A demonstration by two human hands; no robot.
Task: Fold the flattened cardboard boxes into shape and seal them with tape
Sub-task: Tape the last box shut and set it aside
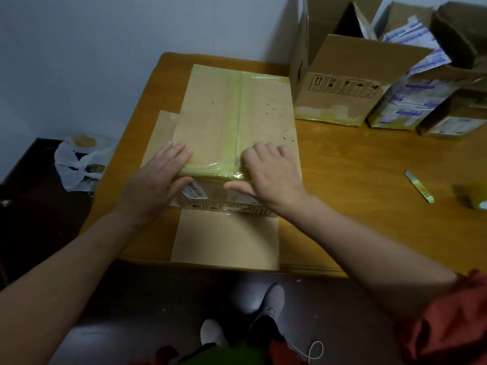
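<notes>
A brown cardboard box (210,117) stands bottom-up on the wooden table (369,164). Its centre seam is covered by a yellowish tape strip (238,106) that runs over the near edge. My left hand (158,180) lies flat on the box's near left corner, thumb against the front wall. My right hand (266,175) presses the tape end down at the near edge, fingers bent over the top and thumb stretched along the front wall. Loose flaps (226,238) spread out on the table in front and to the left.
A box cutter (419,187) and a tape roll (474,198) lie at the right of the table. Several assembled boxes (342,83) stand at the back right. A white plastic bag (79,162) lies on the dark floor at the left.
</notes>
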